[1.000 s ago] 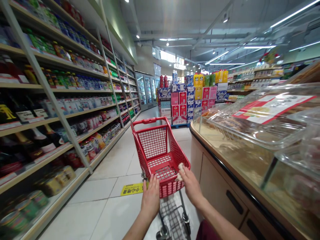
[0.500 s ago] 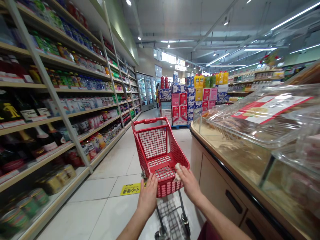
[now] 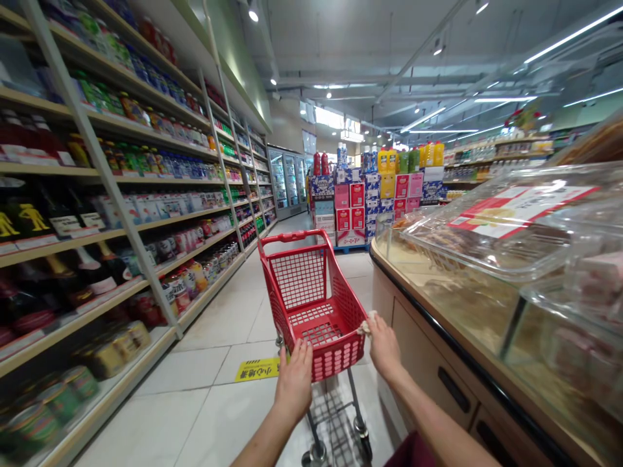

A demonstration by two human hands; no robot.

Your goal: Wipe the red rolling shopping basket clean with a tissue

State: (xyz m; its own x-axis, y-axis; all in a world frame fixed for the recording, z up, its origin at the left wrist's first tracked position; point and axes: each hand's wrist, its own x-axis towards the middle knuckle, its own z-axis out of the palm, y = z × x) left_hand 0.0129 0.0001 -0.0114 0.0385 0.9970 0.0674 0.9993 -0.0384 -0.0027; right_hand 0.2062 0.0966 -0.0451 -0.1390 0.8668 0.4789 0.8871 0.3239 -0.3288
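A small red plastic shopping cart (image 3: 335, 329) stands in the aisle, its basket holding nothing and its handle at the far end. My left hand (image 3: 294, 384) grips the near left corner of the basket, fingers over the rim and thumb on the outer side. In my right hand (image 3: 384, 347) is a crumpled off-white cloth (image 3: 370, 322), pressed between the fingers and the near right corner of the rim. Part of the cloth is hidden by the fingers.
Shelves of bottles and cans (image 3: 160, 175) line the left. On the right is a wooden counter (image 3: 413, 337) with clear food trays (image 3: 491, 227). Stacked drink boxes (image 3: 350, 207) stand ahead. A yellow floor sign (image 3: 257, 370) lies left of the cart.
My right hand has moved right with the cloth, from the front rim to the outer right corner. My left hand stays at the left corner, shifted slightly.
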